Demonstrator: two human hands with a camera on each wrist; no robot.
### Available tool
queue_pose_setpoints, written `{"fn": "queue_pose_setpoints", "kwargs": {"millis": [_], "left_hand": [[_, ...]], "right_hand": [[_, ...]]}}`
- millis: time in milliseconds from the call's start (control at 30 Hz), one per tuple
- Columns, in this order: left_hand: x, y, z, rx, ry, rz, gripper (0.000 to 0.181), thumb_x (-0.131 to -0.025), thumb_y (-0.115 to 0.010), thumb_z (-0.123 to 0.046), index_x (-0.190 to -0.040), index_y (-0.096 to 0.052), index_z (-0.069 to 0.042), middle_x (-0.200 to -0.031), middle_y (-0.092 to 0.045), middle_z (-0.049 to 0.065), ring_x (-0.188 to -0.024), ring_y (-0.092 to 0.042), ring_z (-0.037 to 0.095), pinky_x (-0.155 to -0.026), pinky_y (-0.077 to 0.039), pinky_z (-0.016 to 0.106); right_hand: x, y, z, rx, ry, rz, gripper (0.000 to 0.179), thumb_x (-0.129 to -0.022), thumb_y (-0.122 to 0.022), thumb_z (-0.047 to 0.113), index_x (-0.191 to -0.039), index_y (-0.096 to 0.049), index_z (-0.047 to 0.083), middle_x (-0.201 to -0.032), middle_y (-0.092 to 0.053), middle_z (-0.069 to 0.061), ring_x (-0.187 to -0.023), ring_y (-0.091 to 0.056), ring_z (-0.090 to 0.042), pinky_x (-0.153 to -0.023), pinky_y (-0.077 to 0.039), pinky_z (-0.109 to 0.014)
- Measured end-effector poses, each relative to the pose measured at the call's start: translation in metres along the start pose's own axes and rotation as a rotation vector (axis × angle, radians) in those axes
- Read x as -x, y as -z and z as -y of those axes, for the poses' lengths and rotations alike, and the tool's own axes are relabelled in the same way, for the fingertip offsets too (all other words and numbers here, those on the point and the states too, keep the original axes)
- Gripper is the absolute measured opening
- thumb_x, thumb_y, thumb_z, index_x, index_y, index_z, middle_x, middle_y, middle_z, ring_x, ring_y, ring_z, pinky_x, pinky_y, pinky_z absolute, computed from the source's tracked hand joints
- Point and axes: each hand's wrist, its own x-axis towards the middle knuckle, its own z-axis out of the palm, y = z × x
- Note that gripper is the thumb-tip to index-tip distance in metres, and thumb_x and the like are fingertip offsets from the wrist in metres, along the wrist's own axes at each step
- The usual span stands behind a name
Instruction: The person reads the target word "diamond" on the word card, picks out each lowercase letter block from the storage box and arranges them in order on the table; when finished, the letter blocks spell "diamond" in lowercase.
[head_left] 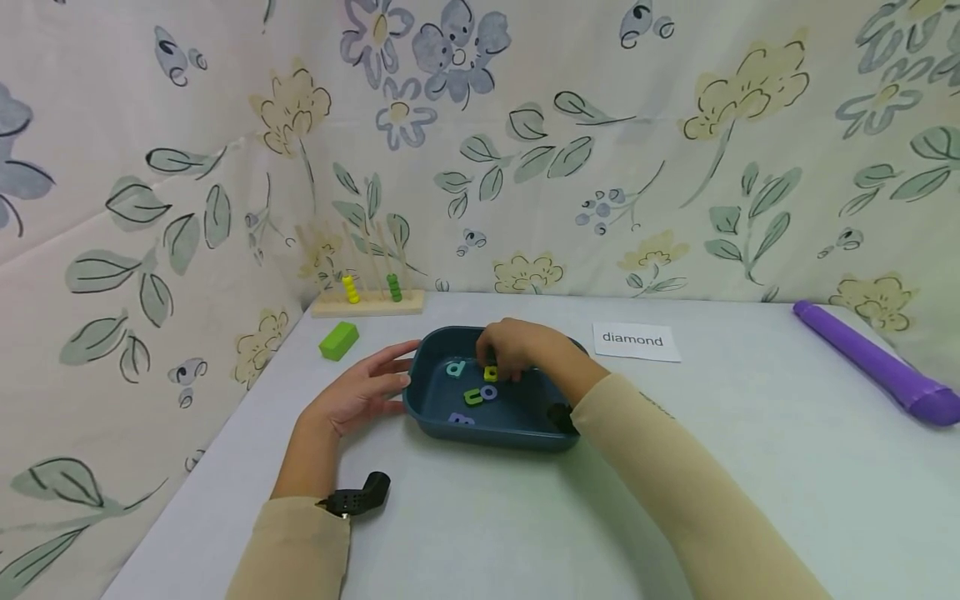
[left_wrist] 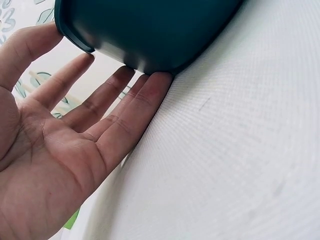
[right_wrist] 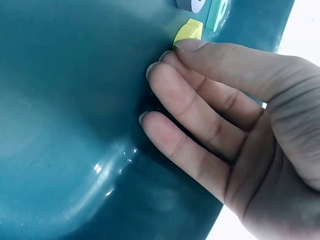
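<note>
My right hand [head_left: 517, 346] reaches into a dark teal plastic basin [head_left: 495, 435]. Thumb and index finger pinch a small yellow letter [head_left: 491, 373], whose edge shows as a yellow piece [right_wrist: 190, 31] in the right wrist view; the other fingers are bent loosely over the basin floor. Around it in the basin lie a light teal letter d [head_left: 455, 368], a green U-shaped letter [head_left: 473, 397], a lavender ring-shaped letter [head_left: 489, 392] and a purple letter [head_left: 461, 418]. My left hand [head_left: 367, 387] rests its extended fingertips on the basin's left outer wall, thumb near the rim.
Behind the basin to the right lies a white card [head_left: 636, 342] reading "diamond". A green block [head_left: 339, 341] and a wooden peg stand [head_left: 367, 307] with yellow and green beads are at the back left. A purple tube [head_left: 873, 362] lies far right.
</note>
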Motion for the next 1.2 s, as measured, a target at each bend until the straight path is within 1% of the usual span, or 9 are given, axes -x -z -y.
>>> {"fn": "queue_pose_setpoints", "kwargs": {"millis": [200, 433, 533, 633, 767, 867, 967, 1200], "left_hand": [[0.000, 0.001, 0.000, 0.003, -0.001, 0.000, 0.068, -0.100, -0.066, -0.019, -0.161, -0.038, -0.025, -0.167, -0.033, 0.012, -0.140, -0.051, 0.035, -0.102, -0.056, 0.045], [-0.001, -0.001, -0.001, -0.007, -0.004, 0.003, 0.068, -0.099, -0.067, -0.019, -0.160, -0.038, -0.025, -0.167, -0.034, 0.012, -0.140, -0.050, 0.034, -0.102, -0.055, 0.047], [-0.001, -0.001, -0.001, -0.008, -0.002, 0.006, 0.068, -0.099, -0.067, -0.020, -0.160, -0.038, -0.026, -0.167, -0.034, 0.012, -0.139, -0.050, 0.033, -0.102, -0.055, 0.047], [-0.001, 0.000, 0.001, -0.003, 0.001, 0.003, 0.068, -0.099, -0.067, -0.020, -0.161, -0.038, -0.026, -0.167, -0.034, 0.012, -0.139, -0.051, 0.033, -0.102, -0.055, 0.046], [-0.002, 0.001, 0.002, -0.004, -0.006, 0.002, 0.068, -0.099, -0.067, -0.020, -0.161, -0.038, -0.025, -0.167, -0.034, 0.012, -0.139, -0.051, 0.033, -0.101, -0.055, 0.045], [-0.002, 0.001, 0.002, -0.009, -0.010, 0.006, 0.068, -0.100, -0.066, -0.019, -0.161, -0.037, -0.025, -0.167, -0.034, 0.013, -0.138, -0.052, 0.032, -0.101, -0.055, 0.045], [-0.001, 0.000, 0.002, -0.009, -0.009, 0.007, 0.068, -0.100, -0.065, -0.018, -0.161, -0.037, -0.024, -0.166, -0.034, 0.013, -0.137, -0.052, 0.031, -0.101, -0.055, 0.045], [0.000, -0.001, 0.001, -0.004, -0.006, 0.004, 0.068, -0.100, -0.065, -0.019, -0.161, -0.036, -0.025, -0.167, -0.033, 0.013, -0.143, -0.049, 0.036, -0.104, -0.054, 0.048]], "right_hand": [[0.000, -0.001, 0.001, 0.028, -0.004, 0.006, 0.030, -0.089, -0.078, 0.004, -0.116, -0.073, 0.016, -0.097, -0.068, -0.006, -0.077, -0.074, -0.021, -0.067, -0.056, -0.028], [0.000, -0.001, -0.003, 0.023, 0.013, 0.001, 0.023, -0.090, -0.080, 0.011, -0.111, -0.073, 0.018, -0.093, -0.068, -0.005, -0.074, -0.073, -0.020, -0.067, -0.055, -0.029], [0.000, -0.001, -0.006, -0.010, 0.025, -0.001, 0.022, -0.090, -0.080, 0.014, -0.110, -0.073, 0.019, -0.091, -0.070, -0.005, -0.074, -0.072, -0.020, -0.068, -0.056, -0.029], [-0.001, 0.001, -0.007, -0.057, 0.057, 0.000, 0.021, -0.090, -0.079, 0.014, -0.110, -0.074, 0.019, -0.089, -0.072, -0.005, -0.075, -0.072, -0.021, -0.069, -0.056, -0.030], [-0.002, 0.005, -0.011, -0.122, 0.098, 0.009, 0.020, -0.090, -0.079, 0.013, -0.109, -0.074, 0.018, -0.090, -0.074, -0.003, -0.079, -0.072, -0.020, -0.073, -0.058, -0.034], [-0.001, 0.011, -0.013, -0.159, 0.112, 0.025, 0.019, -0.090, -0.078, 0.013, -0.108, -0.073, 0.016, -0.093, -0.074, -0.003, -0.083, -0.071, -0.019, -0.076, -0.058, -0.035], [0.002, 0.015, -0.014, -0.194, 0.132, 0.033, 0.019, -0.090, -0.077, 0.012, -0.107, -0.071, 0.013, -0.095, -0.074, -0.004, -0.085, -0.070, -0.020, -0.076, -0.057, -0.032], [0.009, 0.019, -0.017, -0.262, 0.198, 0.042, 0.022, -0.088, -0.076, 0.011, -0.109, -0.068, 0.008, -0.095, -0.073, -0.006, -0.085, -0.070, -0.020, -0.080, -0.059, -0.034]]}}
